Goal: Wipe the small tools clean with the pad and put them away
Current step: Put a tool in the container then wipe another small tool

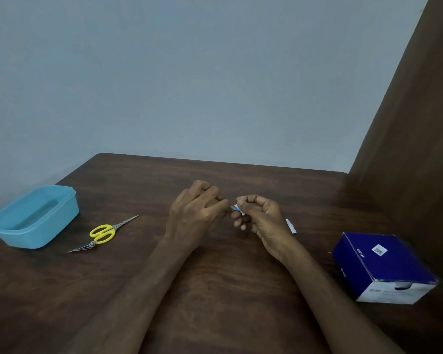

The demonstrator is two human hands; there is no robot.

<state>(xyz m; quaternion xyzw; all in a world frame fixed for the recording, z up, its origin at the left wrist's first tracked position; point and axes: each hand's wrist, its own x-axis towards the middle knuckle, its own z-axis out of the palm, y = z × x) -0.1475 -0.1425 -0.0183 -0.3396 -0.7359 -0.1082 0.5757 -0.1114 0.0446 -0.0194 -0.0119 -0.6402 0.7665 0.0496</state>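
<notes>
Both hands meet above the middle of the desk (215,290). The right hand (262,218) pinches a small white-and-blue sachet (237,208), probably the pad in its wrapper, between thumb and fingers. The left hand (197,213) has its fingers curled at the other end of the sachet, but whether it grips there is hidden. The sachet looks thin and light, easy to tear at an edge. Left of the hands, the yellow scissors (102,233) and a metal pointed tool (83,247) lie beside the blue container (33,215). They are stiff and sharp, so the handles are safest.
</notes>
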